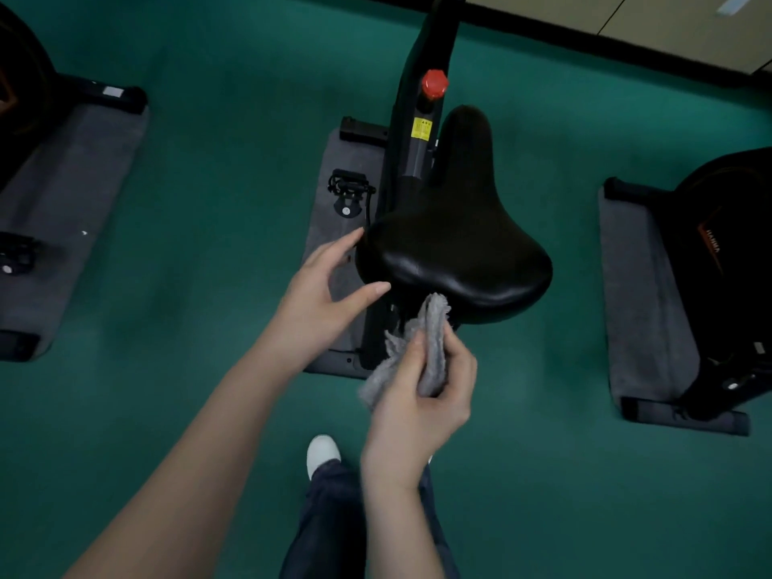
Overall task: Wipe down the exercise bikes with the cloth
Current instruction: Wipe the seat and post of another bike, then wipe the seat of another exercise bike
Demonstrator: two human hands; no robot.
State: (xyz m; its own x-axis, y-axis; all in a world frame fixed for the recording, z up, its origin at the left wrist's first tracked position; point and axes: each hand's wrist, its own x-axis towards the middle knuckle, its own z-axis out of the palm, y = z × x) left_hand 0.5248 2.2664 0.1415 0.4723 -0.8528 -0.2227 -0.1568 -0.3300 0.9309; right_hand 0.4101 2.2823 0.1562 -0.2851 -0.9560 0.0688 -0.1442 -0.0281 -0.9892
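A black exercise bike stands in the middle, seen from above, with a glossy black saddle closest to me. My right hand grips a bunched grey cloth just below the saddle's rear edge; the cloth's tip touches the underside of that edge. My left hand is spread with fingers apart at the saddle's left side, fingertips at its rim, holding nothing. The bike's frame runs away from me, with a red knob and a yellow label.
The bike rests on a grey mat on green floor, with a black pedal to its left. Another bike on a mat stands at the left, and a third bike at the right. My white shoe shows below.
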